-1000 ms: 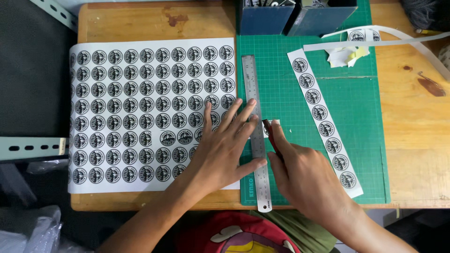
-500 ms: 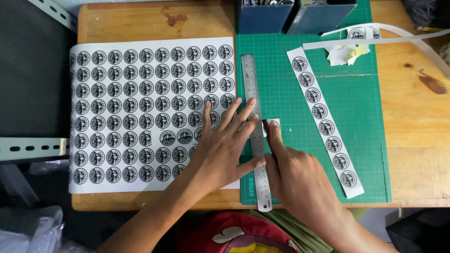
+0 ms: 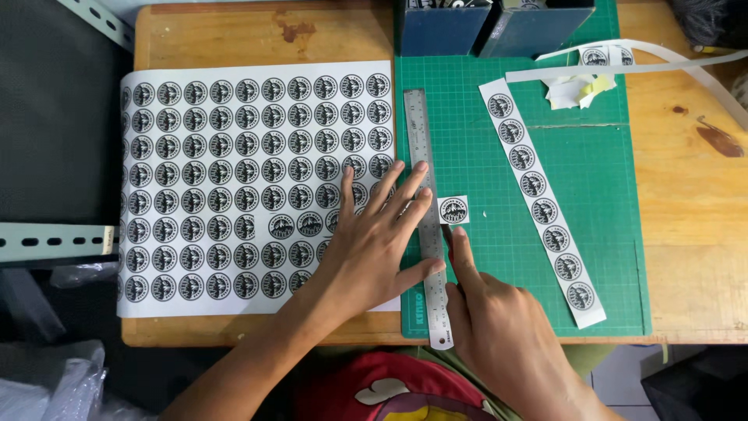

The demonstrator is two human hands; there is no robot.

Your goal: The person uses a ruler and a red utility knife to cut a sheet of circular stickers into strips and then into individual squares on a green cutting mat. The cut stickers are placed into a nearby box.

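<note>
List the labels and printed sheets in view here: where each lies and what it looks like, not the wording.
Sticker sheet: left on the wooden table, white, rows of round black-and-white labels; left hand rests on its right edge.
Single cut label: on the green cutting mat, small white square with one round emblem, beside the steel ruler, just above the right hand.
Cut strip: diagonal on the mat, one column of round labels.

Bare forearms and hands, no sleeves
A red garment [image 3: 389, 386] with a white and yellow print covers the torso; no rings or watch show
</note>
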